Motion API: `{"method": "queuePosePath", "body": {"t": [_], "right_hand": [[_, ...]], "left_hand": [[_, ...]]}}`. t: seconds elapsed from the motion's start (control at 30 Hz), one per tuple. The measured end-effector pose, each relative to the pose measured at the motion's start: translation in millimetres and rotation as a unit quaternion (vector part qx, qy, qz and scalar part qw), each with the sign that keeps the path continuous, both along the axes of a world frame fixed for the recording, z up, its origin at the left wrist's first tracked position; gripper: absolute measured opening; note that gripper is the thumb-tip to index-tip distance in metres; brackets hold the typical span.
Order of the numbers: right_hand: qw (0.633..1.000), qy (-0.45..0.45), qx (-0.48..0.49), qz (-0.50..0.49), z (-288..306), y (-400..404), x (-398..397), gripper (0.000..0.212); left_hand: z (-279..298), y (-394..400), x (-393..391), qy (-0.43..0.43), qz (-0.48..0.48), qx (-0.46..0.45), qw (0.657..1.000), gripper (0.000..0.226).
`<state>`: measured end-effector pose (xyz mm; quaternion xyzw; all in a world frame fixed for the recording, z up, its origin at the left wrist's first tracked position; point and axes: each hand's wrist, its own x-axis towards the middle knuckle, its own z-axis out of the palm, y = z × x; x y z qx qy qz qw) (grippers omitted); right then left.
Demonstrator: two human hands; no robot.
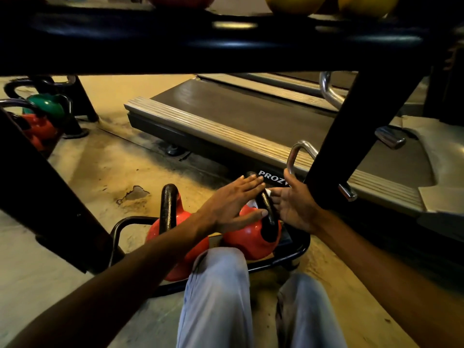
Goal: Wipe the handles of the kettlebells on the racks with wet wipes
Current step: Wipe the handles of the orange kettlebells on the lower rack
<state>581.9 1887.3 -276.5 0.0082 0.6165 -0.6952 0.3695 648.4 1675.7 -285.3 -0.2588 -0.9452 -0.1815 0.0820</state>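
While the person crouches under the rack, both hands meet at one kettlebell on the bottom tier.

Left hand: the left hand (pixel 234 204) lies flat with straight fingers against the near side of the black handle (pixel 266 212), thumb tip touching the bar low down; it holds nothing.

Right hand: the right hand (pixel 292 202) faces it from 3 o'clock, palm turned inward, fingers relaxed and spread, fingertips at the handle; whether they press the wipe I cannot tell.

Wet wipe: a small white wet wipe (pixel 252 203) shows behind the handle between the two hands, mostly hidden.

Task kettlebell: the red kettlebell (pixel 251 237) sits on the low black rack tray (pixel 300 251), just above the person's left knee.

Second kettlebell: another red kettlebell (pixel 182 222) stands touching it at 9 o'clock, its dark handle upright and untouched.

Legs: light blue trousers (pixel 218 297) fill the 6 o'clock part of the view.

Rack frame: a black upper shelf (pixel 200 43) crosses at 12 o'clock, with slanted black posts at 8 and 2 o'clock.

Upper shelf load: yellow kettlebells (pixel 296 3) and a red one sit on top at 12 to 1 o'clock, cut off by the edge.

Far kettlebells: a green kettlebell (pixel 47 104) and red ones stand on another rack at 10 o'clock.

Treadmill: a treadmill deck (pixel 238 114) lies beyond the hands at 1 o'clock, with chrome handles (pixel 297 154) by the right post.

Floor: worn yellowish floor (pixel 100 167), with a chipped patch at 9 o'clock of the hands.
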Motion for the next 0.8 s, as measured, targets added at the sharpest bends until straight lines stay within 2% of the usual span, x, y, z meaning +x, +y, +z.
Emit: {"method": "queuePosePath", "body": {"t": [0.07,0.17,0.4,0.5,0.57,0.7,0.77,0.8], "right_hand": [[0.999,-0.031,-0.023,0.031,-3.3,13.6,8.0,0.104],[0.999,-0.022,-0.018,0.038,3.2,25.6,25.3,0.093],[0.99,0.125,0.024,-0.065,5.1,0.2,37.4,0.067],[0.982,0.186,0.029,0.017,17.7,-23.6,26.7,0.085],[0.966,0.24,0.071,0.067,10.4,-29.3,11.9,0.089],[0.874,0.404,0.234,0.137,31.4,-34.2,5.6,0.074],[0.844,0.427,0.266,0.186,36.5,-39.5,-4.3,0.078],[0.847,0.414,0.269,0.197,37.5,-42.7,-11.0,0.083]], "left_hand": [[-3.9,4.8,1.4,0.008,-0.004,-0.019,1.0,0.084],[-6.3,6.9,1.3,0.01,0.004,-0.02,1.0,0.084],[2.0,3.6,1.0,0.024,0.034,0.029,0.999,0.086],[8.9,3.2,4.2,0.035,0.046,0.047,0.997,0.086],[8.6,0.5,8.9,0.04,0.047,0.059,0.996,0.088],[1.0,-18.2,16.0,0.017,0.082,0.11,0.99,0.094],[2.7,-22.9,18.9,0.0,0.107,0.151,0.983,0.099],[4.5,-23.2,20.2,-0.003,0.116,0.169,0.979,0.101]]}}
